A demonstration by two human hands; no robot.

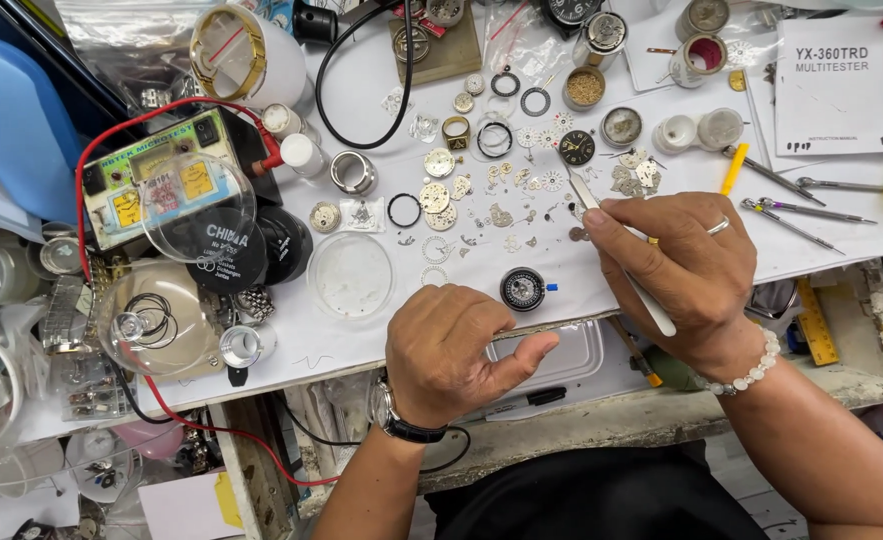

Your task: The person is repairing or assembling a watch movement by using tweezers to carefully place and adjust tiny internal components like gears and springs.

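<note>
Cluttered white bench (361, 340) is strewn with small watch parts (481, 200). Tweezers (589, 205) are gripped in the right hand (691, 270), tips among the parts. Beside a round movement (523, 289), the left hand (451, 350) is rested loosely curled, grasping nothing.

Single head-worn view, looking steeply down from above white surface (361, 340), close range. Near edge of surface crosses lower frame; wearer's forearms enter from below that edge.
</note>
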